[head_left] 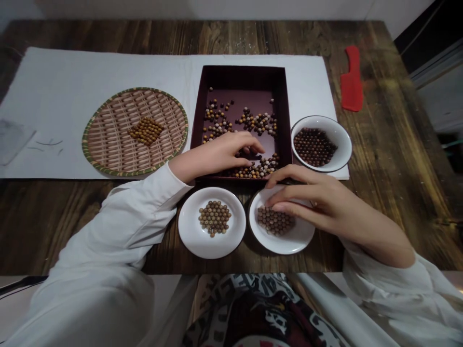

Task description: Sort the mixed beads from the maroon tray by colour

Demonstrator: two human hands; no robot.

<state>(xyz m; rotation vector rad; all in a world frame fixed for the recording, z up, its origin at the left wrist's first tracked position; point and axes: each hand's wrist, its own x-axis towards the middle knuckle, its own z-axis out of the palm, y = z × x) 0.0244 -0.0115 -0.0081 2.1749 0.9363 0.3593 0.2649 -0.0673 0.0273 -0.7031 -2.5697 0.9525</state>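
My left hand (237, 150) reaches into the dark maroon box (288, 120), its fingers bent and the thumb apart, low over mixed beads (258, 168). Nothing shows between its fingertips, though the curled fingers are partly hidden. My right hand (311, 195) hangs over the right white plate (282, 249), fingers apart and the thumb tip by the greyish-pink beads (275, 221) there. No bead can be made out in that hand. To its left, another white plate (188, 241) bears a cluster of olive-brown beads (214, 217).
A round woven tray (108, 144) with yellow-brown beads (146, 131) lies left of the box. On the right stands a white bowl (343, 144) of dark brown beads (314, 147). A red cleaver-shaped tool (352, 86) rests on the wooden table (390, 144). White sheeting (58, 86) lies beneath the tray and box.
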